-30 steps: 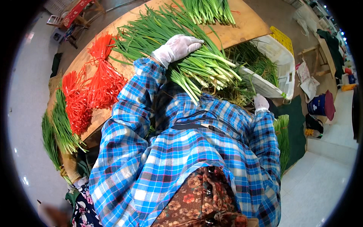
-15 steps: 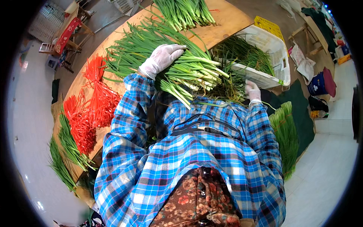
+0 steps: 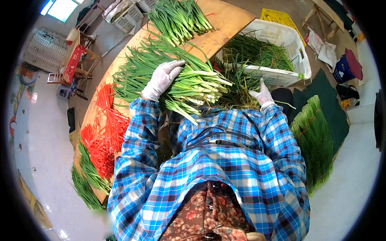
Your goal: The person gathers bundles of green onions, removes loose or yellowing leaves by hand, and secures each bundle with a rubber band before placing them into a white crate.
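My left hand (image 3: 163,80), in a white glove, lies flat across a loose heap of green onions (image 3: 197,84) at the table's near edge. Its fingers are stretched out over the stalks. The pale root ends point right toward my lap and the green tops spread left. My right hand (image 3: 263,95), also gloved, is open with thumb and fingers apart. It hovers beside a tangle of limp, dark green leaves (image 3: 239,90) in front of my waist and holds nothing that I can see.
Another green onion pile (image 3: 179,20) lies farther up the wooden table (image 3: 227,14). Red plastic ties (image 3: 102,136) hang at the left above more onions (image 3: 90,172). A white crate (image 3: 299,58) of leaves stands at the right, before a yellow crate (image 3: 281,18). Bundled greens (image 3: 313,140) rest on dark cloth (image 3: 339,116).
My right hand has turned, with its thumb and fingers now spread apart. My left hand stays on the onions. The whole view has shifted slightly.
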`<move>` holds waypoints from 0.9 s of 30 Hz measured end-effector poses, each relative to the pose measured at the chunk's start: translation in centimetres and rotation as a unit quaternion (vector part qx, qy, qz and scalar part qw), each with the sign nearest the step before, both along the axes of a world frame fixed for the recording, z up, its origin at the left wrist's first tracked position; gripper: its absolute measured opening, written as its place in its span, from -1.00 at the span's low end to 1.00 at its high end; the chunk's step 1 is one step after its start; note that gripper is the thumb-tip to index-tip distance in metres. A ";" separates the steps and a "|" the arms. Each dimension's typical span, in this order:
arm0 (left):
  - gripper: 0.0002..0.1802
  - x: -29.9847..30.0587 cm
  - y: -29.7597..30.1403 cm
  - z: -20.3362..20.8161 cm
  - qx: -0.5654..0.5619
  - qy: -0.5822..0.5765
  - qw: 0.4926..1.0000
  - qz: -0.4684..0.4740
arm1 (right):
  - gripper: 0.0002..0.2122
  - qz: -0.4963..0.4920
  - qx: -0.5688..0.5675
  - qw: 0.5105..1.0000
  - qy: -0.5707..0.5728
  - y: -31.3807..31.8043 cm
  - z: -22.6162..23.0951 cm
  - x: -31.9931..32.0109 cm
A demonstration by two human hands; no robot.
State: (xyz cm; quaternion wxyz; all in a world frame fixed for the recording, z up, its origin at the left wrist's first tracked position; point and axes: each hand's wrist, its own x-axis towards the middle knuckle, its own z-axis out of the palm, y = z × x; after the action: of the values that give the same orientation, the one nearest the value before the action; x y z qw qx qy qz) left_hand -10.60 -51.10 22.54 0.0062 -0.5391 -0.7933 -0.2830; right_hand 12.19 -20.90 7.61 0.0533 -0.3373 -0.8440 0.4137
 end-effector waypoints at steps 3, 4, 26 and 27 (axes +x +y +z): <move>-0.68 -0.2 0.4 -0.2 0.010 0.020 1.000 -0.008 | -0.35 0.052 -0.241 0.955 0.165 -5.3 7.3 -2.7; -0.68 -0.1 0.4 -0.3 0.006 0.016 1.000 -0.005 | -0.44 0.085 -0.320 0.928 0.174 -6.4 9.0 -3.3; -0.72 0.7 -0.9 0.8 0.087 -0.048 0.993 0.063 | -0.75 0.026 -0.310 0.907 0.284 3.5 9.2 4.5; -0.72 0.7 -1.3 0.9 0.095 -0.060 0.991 0.069 | -0.75 0.019 -0.320 0.896 0.307 3.1 9.3 4.6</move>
State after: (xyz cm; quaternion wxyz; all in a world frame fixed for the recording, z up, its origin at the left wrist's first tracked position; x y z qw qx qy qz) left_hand -9.89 -52.43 23.41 0.0287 -0.4624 -0.7969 -0.3877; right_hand 16.77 -17.77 16.93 0.1916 -0.1761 -0.6141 0.7451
